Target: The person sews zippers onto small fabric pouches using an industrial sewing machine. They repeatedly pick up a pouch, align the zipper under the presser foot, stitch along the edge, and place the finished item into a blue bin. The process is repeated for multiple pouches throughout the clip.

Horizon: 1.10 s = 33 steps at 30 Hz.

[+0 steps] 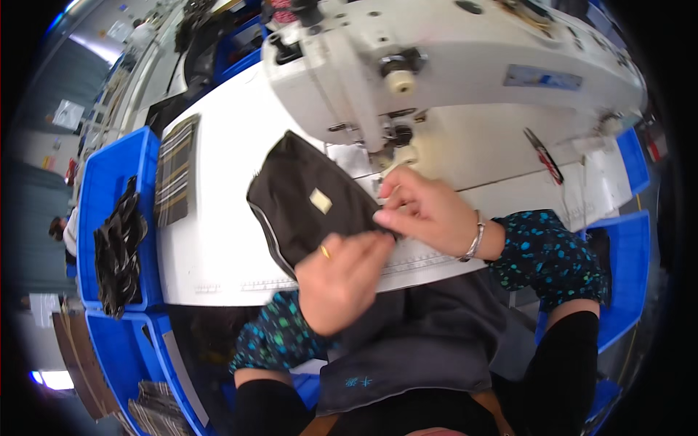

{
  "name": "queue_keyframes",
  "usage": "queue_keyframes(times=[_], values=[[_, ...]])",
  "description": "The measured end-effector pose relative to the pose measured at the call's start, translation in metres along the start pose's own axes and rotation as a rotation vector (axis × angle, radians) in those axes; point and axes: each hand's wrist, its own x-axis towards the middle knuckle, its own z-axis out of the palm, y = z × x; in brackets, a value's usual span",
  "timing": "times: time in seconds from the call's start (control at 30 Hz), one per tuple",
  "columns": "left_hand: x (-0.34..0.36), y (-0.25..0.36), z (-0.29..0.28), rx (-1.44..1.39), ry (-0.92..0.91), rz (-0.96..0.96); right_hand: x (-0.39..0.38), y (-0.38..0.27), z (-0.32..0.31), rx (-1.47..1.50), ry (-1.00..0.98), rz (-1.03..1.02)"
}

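Sewing station, white tabletop (pixel 218 247), ruler markings along the near edge. Dark brown fabric piece (pixel 302 225) flat on it, left of centre, in front of and slightly left of the needle area of a white industrial sewing machine (pixel 465 73). On the fabric: small pale-yellow label (pixel 321 201); whitish line down the left edge.

Left hand (pixel 343 276): over the near right corner of the fabric, palm down, fingers close together, blurred; gold-coloured ring on one finger. Cannot tell whether gripping or only pressing.

Right hand (pixel 432 214): at the right edge of the same fabric, just beside the left fingertips; thumb and forefinger with a narrow gap, remaining fingers curled. Cannot tell whether anything between the tips. Silvery bracelet (pixel 476 238) at the wrist.

Right side of the tabletop: red-handled thread snips (pixel 544 156), well apart from the hands. Left side: striped plaid fabric (pixel 176 171), near a blue bin (pixel 150 189) with crumpled dark fabric pieces (pixel 120 254) inside. Below, second blue bin (pixel 173 363), more plaid cloth (pixel 156 408) within.
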Motion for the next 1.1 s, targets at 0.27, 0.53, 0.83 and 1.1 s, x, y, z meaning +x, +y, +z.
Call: queue_keyframes(times=[0.27, 0.53, 0.83, 1.1], values=[[-0.054, 0.060, 0.018, -0.415, -0.040, 0.069, -0.123, -0.027, -0.041, -0.119, 0.073, -0.070], [-0.075, 0.002, 0.032, -0.163, 0.152, -0.263, -0.384, -0.076, -0.216, 0.058, 0.715, 0.167], [-0.065, 0.007, 0.030, -0.108, 0.084, -0.294, -0.407, 0.074, -0.245, -0.855, 0.636, 0.829], [-0.074, -0.097, -0.045, 0.176, 0.071, -0.460, -0.257, -0.006, -0.182, -1.261, 0.638, 0.145]])
